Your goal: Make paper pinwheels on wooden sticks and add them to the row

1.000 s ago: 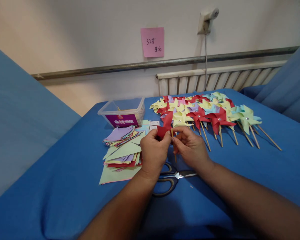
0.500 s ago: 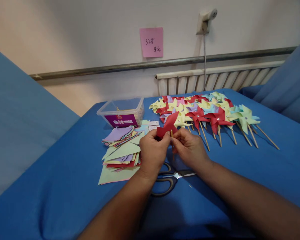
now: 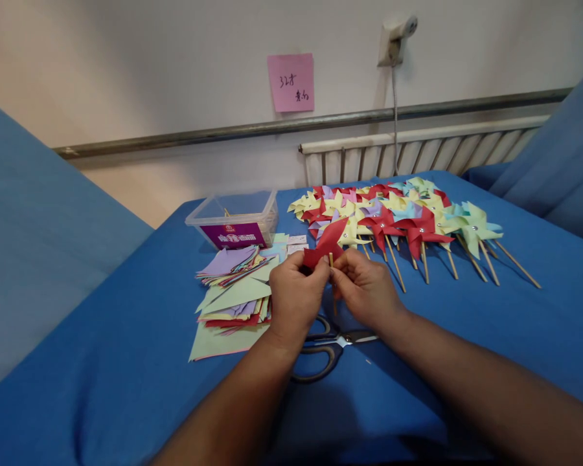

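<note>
My left hand (image 3: 295, 296) pinches a folded red paper pinwheel (image 3: 328, 241) held just above the blue table. My right hand (image 3: 366, 288) grips a thin wooden stick (image 3: 331, 261) upright against the back of that pinwheel. The two hands touch at the fingertips. A stack of coloured paper squares (image 3: 233, 290) lies just left of my left hand. Grey-handled scissors (image 3: 328, 346) lie on the cloth under my wrists, partly hidden.
Several finished pinwheels on sticks (image 3: 398, 220) lie in a row at the back right. A clear plastic box with a purple label (image 3: 234, 220) stands behind the paper stack. Small white cards (image 3: 296, 243) lie beside it. A radiator (image 3: 418, 152) and wall bound the far edge.
The red pinwheel has tilted slightly upward between my fingers. Both hands stay in nearly the same place; the view has shifted a little.
</note>
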The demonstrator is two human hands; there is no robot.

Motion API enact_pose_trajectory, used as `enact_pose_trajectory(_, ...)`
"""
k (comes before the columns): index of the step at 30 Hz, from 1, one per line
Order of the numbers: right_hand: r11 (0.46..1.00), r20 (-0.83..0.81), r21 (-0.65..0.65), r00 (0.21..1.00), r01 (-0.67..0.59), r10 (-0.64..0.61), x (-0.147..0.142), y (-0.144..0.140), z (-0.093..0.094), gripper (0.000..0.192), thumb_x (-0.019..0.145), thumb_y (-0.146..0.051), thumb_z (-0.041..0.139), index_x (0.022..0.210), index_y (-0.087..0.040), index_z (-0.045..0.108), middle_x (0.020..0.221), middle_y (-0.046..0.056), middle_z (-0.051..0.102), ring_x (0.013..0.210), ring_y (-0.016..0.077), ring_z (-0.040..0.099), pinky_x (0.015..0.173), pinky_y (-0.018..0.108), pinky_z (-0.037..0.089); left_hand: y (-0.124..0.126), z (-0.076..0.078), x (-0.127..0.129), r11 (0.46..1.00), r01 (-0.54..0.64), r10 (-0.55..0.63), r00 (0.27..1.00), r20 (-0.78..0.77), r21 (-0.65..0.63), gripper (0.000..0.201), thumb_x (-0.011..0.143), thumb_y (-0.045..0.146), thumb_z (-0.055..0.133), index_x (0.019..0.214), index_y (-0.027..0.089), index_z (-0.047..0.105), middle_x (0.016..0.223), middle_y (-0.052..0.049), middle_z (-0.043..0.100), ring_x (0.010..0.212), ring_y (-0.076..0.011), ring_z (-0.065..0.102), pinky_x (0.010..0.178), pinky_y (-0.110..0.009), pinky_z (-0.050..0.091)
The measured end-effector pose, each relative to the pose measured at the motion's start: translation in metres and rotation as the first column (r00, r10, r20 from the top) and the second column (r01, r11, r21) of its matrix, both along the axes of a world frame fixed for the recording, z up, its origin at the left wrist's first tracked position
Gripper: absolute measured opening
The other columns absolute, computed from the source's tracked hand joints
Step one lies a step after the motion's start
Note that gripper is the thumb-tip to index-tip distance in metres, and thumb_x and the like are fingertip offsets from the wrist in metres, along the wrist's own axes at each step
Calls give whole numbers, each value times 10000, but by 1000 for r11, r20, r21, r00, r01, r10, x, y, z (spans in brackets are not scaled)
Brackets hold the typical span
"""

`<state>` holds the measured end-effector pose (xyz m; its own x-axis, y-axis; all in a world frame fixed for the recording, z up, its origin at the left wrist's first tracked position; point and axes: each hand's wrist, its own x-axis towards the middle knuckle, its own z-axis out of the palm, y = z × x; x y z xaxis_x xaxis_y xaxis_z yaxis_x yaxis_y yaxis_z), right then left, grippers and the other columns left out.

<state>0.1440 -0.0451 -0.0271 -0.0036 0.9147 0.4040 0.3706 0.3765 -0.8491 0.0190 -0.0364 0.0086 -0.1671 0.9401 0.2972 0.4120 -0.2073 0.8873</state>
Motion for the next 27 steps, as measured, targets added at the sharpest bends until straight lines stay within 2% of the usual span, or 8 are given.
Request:
enact_pose_trajectory(4,1000,-6,-9,1000,10,-10,0,1,-1,113,893,-283,546,795,-233,521,579,-36,608,502,130,563,514,246,391,-1,2,1,998,55,-54,996,66,-12,163,736,313,679,733,158,729,656,-8,693,609,-151,585,588,-255,434)
enact_pose_trajectory(13,998,39,48,998,47,-49,1,2,-2,113,894,-272,535,791,-226,535,620,-22,629,546,134,571,534,242,389,4,-1,0,992,106,-96,984,148,-63,203,687,303,719,805,138,726,716,-31,718,654,-172,628,641,-277,476)
enact_pose_trajectory(27,999,86,40,996,37,-40,1,2,-2,100,898,-269,517,804,-238,533,635,-12,640,564,153,584,548,257,393,3,1,1,996,74,-68,993,97,-60,201,654,321,742,728,136,715,642,-23,691,591,-162,593,584,-264,445)
